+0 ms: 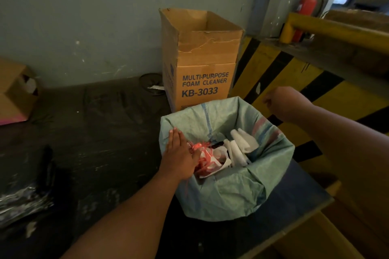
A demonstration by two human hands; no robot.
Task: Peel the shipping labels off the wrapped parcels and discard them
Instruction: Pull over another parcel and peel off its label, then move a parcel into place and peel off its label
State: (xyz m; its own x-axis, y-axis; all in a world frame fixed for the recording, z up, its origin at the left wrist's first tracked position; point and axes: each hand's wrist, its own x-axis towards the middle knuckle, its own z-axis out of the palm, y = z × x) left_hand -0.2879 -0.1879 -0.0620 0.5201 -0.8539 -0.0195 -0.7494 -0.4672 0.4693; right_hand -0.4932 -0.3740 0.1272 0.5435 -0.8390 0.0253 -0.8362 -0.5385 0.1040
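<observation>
A green woven sack stands open on the floor and serves as a bin. Inside lie crumpled red-and-white labels and white backing strips. My left hand rests flat on the sack's left rim, fingers together and extended, its thumb side touching the red-and-white scraps. My right hand hovers above the sack's far right rim, fingers curled loosely; nothing shows in it. A shiny black wrapped parcel lies at the lower left on the dark surface.
A tall open cardboard box marked "foam cleaner" stands behind the sack against the wall. A smaller open carton sits at far left. Yellow-and-black hazard striping, a yellow rail and a red fire extinguisher are at right.
</observation>
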